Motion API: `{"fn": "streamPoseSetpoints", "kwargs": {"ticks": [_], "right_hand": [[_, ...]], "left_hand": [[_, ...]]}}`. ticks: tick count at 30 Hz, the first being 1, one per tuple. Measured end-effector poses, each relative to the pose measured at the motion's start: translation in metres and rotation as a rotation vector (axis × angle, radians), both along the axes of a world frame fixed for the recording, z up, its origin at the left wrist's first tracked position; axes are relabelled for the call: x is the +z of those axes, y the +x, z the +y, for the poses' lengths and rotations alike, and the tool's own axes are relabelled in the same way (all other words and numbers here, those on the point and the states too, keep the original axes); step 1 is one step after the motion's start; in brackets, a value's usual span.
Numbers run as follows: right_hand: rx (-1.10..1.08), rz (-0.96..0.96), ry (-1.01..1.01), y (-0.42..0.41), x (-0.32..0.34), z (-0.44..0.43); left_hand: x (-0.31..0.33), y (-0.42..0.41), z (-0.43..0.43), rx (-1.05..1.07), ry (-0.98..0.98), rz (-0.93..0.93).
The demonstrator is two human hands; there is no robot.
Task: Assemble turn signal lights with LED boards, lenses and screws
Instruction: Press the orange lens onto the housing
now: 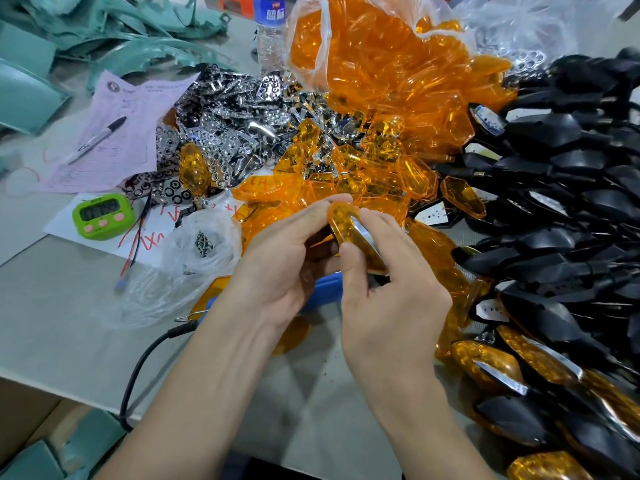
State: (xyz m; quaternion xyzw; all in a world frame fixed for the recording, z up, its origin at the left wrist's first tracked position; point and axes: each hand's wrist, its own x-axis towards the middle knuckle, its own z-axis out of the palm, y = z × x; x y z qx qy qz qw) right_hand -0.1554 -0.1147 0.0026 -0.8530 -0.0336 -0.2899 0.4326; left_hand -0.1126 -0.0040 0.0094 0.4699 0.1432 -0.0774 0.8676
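Littering table: amber lenses, perhaps reflectors.

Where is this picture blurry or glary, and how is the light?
Head view: the held amber lens is sharp; the black housings at far right smear into blur; glare glints off the chrome reflectors and the clear bag; light is even, shadows soft.

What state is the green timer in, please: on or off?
On: the green timer shows dark digits on its display, too blurred to read.
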Motion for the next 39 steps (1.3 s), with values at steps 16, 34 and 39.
{"fn": "streamPoseSetpoints", "kwargs": {"ticks": [16, 34, 39], "right_hand": [[0.172, 0.174, 0.139, 0.013, 0.012, -0.028], [0.477, 0.34, 0.487, 0.028, 0.014, -0.06], [0.343, 0.17, 0.414, 0.017, 0.017, -0.048]], "left_hand": [[0.006, -0.009, 0.001, -0.053, 0.09, -0.164], [0.016, -0.009, -0.004, 0.017, 0.567, -0.434], [0.017, -0.011, -0.007, 0.006, 0.573, -0.47]]}}
